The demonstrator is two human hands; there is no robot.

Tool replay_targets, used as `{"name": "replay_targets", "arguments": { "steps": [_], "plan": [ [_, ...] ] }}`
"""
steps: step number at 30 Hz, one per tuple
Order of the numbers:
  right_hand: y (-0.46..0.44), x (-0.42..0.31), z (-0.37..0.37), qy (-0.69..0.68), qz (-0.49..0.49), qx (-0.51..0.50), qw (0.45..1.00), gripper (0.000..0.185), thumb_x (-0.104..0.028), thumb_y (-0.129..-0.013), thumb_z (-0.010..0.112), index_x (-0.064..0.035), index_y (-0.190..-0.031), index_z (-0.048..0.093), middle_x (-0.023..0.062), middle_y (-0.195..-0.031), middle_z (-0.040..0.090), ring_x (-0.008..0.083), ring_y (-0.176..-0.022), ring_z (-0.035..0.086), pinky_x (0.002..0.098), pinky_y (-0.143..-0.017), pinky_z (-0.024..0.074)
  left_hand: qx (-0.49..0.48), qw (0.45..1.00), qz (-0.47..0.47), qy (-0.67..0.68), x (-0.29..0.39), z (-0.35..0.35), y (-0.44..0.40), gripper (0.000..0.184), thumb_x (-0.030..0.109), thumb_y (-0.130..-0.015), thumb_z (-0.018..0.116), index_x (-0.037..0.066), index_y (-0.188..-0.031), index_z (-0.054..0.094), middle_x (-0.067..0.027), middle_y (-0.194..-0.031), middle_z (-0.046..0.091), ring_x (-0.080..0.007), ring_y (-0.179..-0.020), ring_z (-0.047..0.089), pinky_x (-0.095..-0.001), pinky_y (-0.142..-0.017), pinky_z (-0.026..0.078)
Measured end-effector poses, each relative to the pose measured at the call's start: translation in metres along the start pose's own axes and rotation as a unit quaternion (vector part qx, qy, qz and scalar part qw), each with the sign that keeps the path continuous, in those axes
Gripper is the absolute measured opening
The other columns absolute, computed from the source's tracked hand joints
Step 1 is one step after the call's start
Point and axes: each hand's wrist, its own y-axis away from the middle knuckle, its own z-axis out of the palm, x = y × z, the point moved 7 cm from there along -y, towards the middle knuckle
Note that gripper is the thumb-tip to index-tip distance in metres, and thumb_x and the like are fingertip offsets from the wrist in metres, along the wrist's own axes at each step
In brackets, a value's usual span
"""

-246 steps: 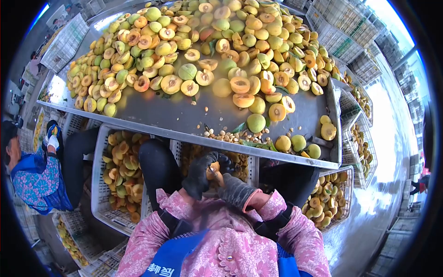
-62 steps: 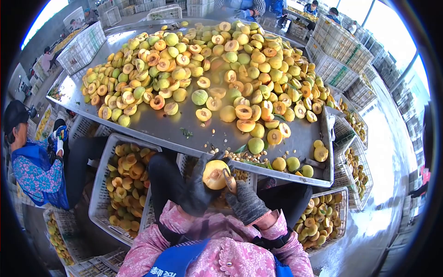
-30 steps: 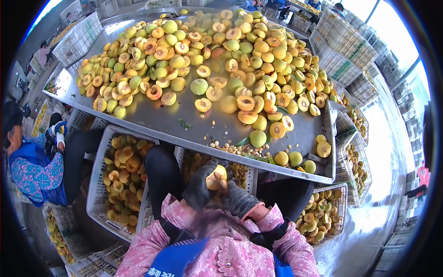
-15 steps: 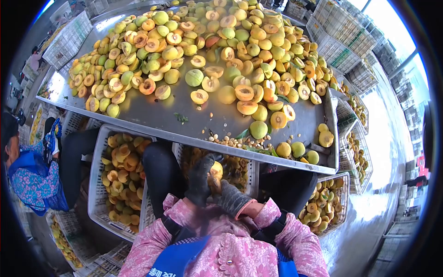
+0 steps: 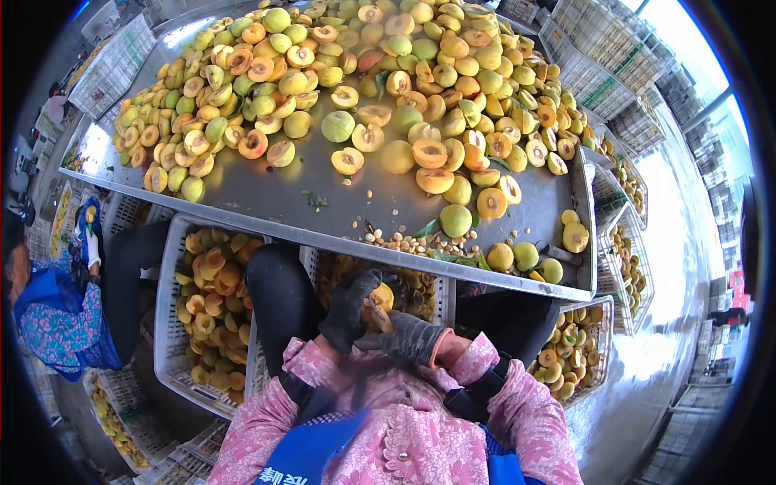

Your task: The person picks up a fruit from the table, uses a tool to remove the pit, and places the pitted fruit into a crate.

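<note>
My left hand (image 5: 349, 311), in a dark glove, is closed around a yellow fruit piece (image 5: 381, 297) in front of my body. My right hand (image 5: 411, 338), in a grey knit glove, is closed just beside it on a small tool (image 5: 377, 319) whose brownish part points at the fruit; its details are too small to tell. Both hands are above a crate of cut fruit (image 5: 443, 311) between my knees. Ahead is a metal table (image 5: 283, 198) heaped with halved and whole yellow-green fruit (image 5: 339, 126). Loose pits (image 5: 404, 242) lie near its front edge.
A crate of fruit halves (image 5: 167, 323) stands left of my knee, another (image 5: 608, 339) on the right. A co-worker (image 5: 61, 315) in a blue apron sits at far left. Stacked crates (image 5: 606, 48) stand at the back right.
The large fruit half held up 2.1 seconds ago now shows as a smaller piece, lower in my left hand. The view has tilted down, and the co-worker's hands have moved.
</note>
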Motion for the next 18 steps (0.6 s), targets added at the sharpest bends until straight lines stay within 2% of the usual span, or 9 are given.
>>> {"name": "replay_targets", "arguments": {
  "steps": [2,4,7,8,10,13,15,16,18],
  "plan": [
    [0.003,-0.001,0.003,-0.049,-0.042,-0.006,0.998,0.040,-0.033,-0.081,0.065,-0.0035,-0.106,0.054,0.0122,-0.069,0.057,0.0216,-0.059,0.056,0.0340,-0.054,0.0445,-0.021,0.999,-0.028,0.024,-0.008,0.005,0.004,0.028,0.013,-0.085,0.055,-0.002,-0.109,0.056,-0.0168,-0.105,0.062,-0.0285,-0.093,0.062,-0.0391,-0.084,0.049],
    [0.009,0.005,0.007,-0.261,0.057,-0.015,0.963,0.033,-0.028,-0.083,0.063,-0.0050,-0.106,0.054,0.0075,-0.069,0.056,0.0162,-0.056,0.054,0.0301,-0.050,0.0430,0.029,0.990,-0.103,0.090,-0.028,0.011,0.015,0.028,0.014,-0.086,0.054,-0.002,-0.109,0.057,-0.0166,-0.105,0.061,-0.0282,-0.094,0.061,-0.0385,-0.085,0.048],
    [0.023,-0.010,0.005,-0.554,0.229,-0.041,0.800,0.025,-0.008,-0.088,0.055,-0.0030,-0.113,0.055,0.0041,-0.086,0.060,0.0117,-0.070,0.056,0.0264,-0.062,0.0467,0.131,0.918,-0.252,0.278,-0.047,0.017,0.020,0.030,0.014,-0.085,0.055,-0.002,-0.110,0.056,-0.0165,-0.105,0.060,-0.0286,-0.096,0.060,-0.0372,-0.085,0.047],
    [0.020,-0.008,0.005,-0.572,0.205,-0.018,0.794,0.025,-0.013,-0.086,0.058,-0.0047,-0.108,0.054,0.0032,-0.079,0.057,0.0106,-0.062,0.053,0.0252,-0.054,0.0430,0.169,0.870,-0.303,0.351,-0.053,0.018,0.023,0.031,0.014,-0.084,0.055,-0.002,-0.111,0.055,-0.0165,-0.105,0.060,-0.0288,-0.097,0.059,-0.0367,-0.085,0.047],
    [0.015,-0.003,0.014,-0.606,0.157,0.026,0.779,0.028,-0.024,-0.081,0.066,-0.0080,-0.099,0.052,0.0016,-0.066,0.052,0.0083,-0.045,0.046,0.0228,-0.039,0.0356,0.111,0.926,-0.270,0.240,-0.043,0.015,0.018,0.034,0.011,-0.083,0.056,-0.001,-0.115,0.053,-0.0163,-0.106,0.060,-0.0271,-0.098,0.058,-0.0355,-0.085,0.046],
    [0.022,-0.005,0.008,-0.581,0.089,0.057,0.807,0.025,-0.021,-0.082,0.064,-0.0081,-0.100,0.052,0.0017,-0.069,0.052,0.0074,-0.048,0.047,0.0203,-0.042,0.0356,0.082,0.978,-0.166,0.092,-0.009,0.005,0.010,0.040,0.008,-0.082,0.057,-0.001,-0.120,0.049,-0.0156,-0.106,0.060,-0.0252,-0.098,0.058,-0.0346,-0.084,0.046],
    [0.043,-0.007,-0.005,-0.625,0.113,0.060,0.770,0.026,-0.023,-0.081,0.065,-0.0056,-0.095,0.052,0.0017,-0.070,0.054,0.0100,-0.058,0.053,0.0221,-0.048,0.0398,0.026,0.996,-0.088,0.015,0.002,0.001,-0.004,0.037,0.009,-0.080,0.061,0.000,-0.115,0.054,-0.0138,-0.103,0.061,-0.0225,-0.095,0.060,-0.0319,-0.082,0.047],
    [0.050,-0.007,-0.011,-0.644,0.124,0.059,0.752,0.028,-0.024,-0.080,0.066,-0.0043,-0.093,0.051,0.0017,-0.070,0.055,0.0113,-0.063,0.055,0.0231,-0.051,0.0419,0.027,0.982,-0.175,0.074,-0.003,-0.003,-0.010,0.033,0.010,-0.080,0.062,0.000,-0.111,0.056,-0.0134,-0.102,0.062,-0.0222,-0.094,0.061,-0.0315,-0.081,0.048],
    [0.055,0.030,-0.016,-0.432,0.200,0.150,0.867,0.020,-0.021,-0.083,0.061,-0.0049,-0.090,0.053,0.0036,-0.068,0.055,0.0136,-0.065,0.056,0.0254,-0.054,0.0426,0.027,0.920,-0.341,0.191,0.009,-0.012,-0.016,0.026,0.011,-0.081,0.064,0.001,-0.104,0.060,-0.0126,-0.101,0.062,-0.0216,-0.093,0.061,-0.0307,-0.079,0.049]
  ]
}}
